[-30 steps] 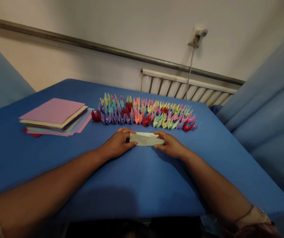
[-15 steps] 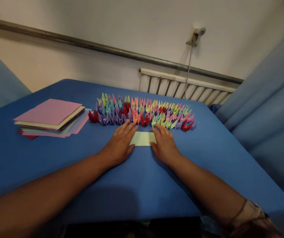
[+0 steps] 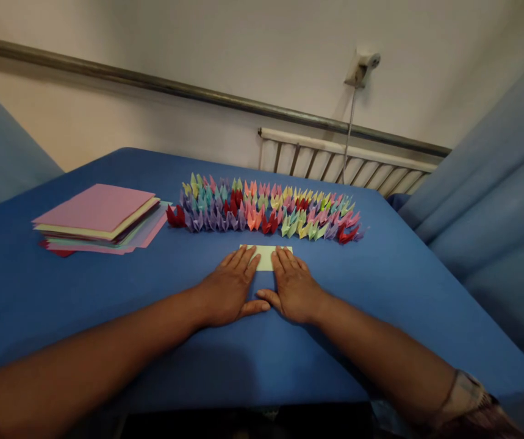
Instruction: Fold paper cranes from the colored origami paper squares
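A pale green sheet of paper (image 3: 265,261), folded into a narrow rectangle, lies flat on the blue-covered table (image 3: 188,360). My left hand (image 3: 230,289) rests palm down with its fingertips over the paper's left end. Over the right end lie the fingertips of my right hand (image 3: 296,286), also palm down. Both hands have their fingers stretched out, and the thumbs point toward each other on the cloth below the paper. The fingers cover both ends of the sheet, leaving its middle in sight.
Behind the paper stand rows of small folded paper cranes (image 3: 262,210) in many colours. A stack of coloured paper sheets (image 3: 99,207) lies at the left. Beyond the table are a radiator (image 3: 335,160), a metal rail (image 3: 174,88) and a blue curtain (image 3: 495,201).
Both hands have shifted from gripping the paper's side edges to lying flat over its ends. The thumbs have come off the paper and moved inward, closer to me.
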Action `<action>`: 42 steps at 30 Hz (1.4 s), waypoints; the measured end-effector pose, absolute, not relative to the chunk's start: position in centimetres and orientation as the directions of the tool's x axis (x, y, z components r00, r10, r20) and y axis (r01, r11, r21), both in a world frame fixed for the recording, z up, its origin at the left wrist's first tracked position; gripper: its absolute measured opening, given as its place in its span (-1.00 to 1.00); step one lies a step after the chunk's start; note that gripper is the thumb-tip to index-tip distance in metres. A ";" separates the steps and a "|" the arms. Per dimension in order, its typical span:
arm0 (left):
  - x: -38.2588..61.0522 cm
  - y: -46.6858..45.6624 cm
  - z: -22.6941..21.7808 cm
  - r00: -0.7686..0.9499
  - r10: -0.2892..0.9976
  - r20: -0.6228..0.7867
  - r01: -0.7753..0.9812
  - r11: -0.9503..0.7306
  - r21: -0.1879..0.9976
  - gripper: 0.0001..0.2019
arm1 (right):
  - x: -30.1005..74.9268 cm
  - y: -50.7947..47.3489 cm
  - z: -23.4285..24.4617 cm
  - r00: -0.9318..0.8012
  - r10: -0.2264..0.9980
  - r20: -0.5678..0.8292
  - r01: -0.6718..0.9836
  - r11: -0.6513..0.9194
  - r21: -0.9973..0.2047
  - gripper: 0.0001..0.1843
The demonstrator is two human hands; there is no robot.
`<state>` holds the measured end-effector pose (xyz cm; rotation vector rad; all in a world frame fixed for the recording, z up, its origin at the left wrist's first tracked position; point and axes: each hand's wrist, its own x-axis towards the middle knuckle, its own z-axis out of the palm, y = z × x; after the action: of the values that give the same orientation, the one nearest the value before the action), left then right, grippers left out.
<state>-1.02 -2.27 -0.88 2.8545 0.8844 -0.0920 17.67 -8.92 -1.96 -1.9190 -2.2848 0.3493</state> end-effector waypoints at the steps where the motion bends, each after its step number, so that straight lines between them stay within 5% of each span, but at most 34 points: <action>1: -1.2 -2.1 -0.9 0.803 0.586 -0.106 0.595 -0.795 0.116 0.07 | 17.8 -8.9 -2.0 -0.157 0.986 -0.049 0.956 0.139 -0.257 0.01; 6: -1.5 -1.7 -1.1 0.743 0.667 -0.047 0.669 -0.740 0.073 0.09 | 18.3 -8.8 -2.2 -0.095 0.995 -0.044 0.969 0.082 -0.233 0.01; 9: -0.8 -2.0 -1.3 0.818 0.575 0.030 0.570 -0.816 0.091 0.01 | 18.1 -8.6 -2.3 -0.149 0.988 -0.031 0.963 0.138 -0.231 -0.08; 13: 0.1 -2.4 -1.1 0.894 0.447 -0.033 0.446 -0.877 0.180 -0.05 | 17.9 -8.6 -2.1 -0.214 0.976 -0.032 0.947 0.199 -0.251 -0.15; 24: -1.7 -0.7 -1.3 0.743 0.668 -0.038 0.666 -0.734 0.135 0.04 | 19.0 -8.2 -2.2 -0.016 1.000 0.002 0.978 0.016 -0.209 -0.09; 31: -1.3 -2.7 -0.8 0.904 0.423 -0.058 0.426 -0.886 0.184 0.00 | 16.9 -9.7 -1.6 -0.286 0.958 -0.026 0.923 0.268 -0.278 -0.10; 38: -2.9 -2.5 -0.2 0.850 0.515 -0.111 0.526 -0.835 0.159 0.01 | 17.7 -9.5 -1.7 -0.121 0.992 -0.022 0.973 0.114 -0.202 -0.03; 42: -3.0 -1.0 -0.1 0.768 0.636 -0.078 0.641 -0.758 0.122 -0.01 | 19.4 -8.2 -1.4 0.043 0.999 0.024 0.986 -0.039 -0.160 -0.27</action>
<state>-3.00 -0.98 -0.11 2.8190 1.0239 -0.0479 19.43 -8.16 -1.36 -2.1691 -2.0809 0.1412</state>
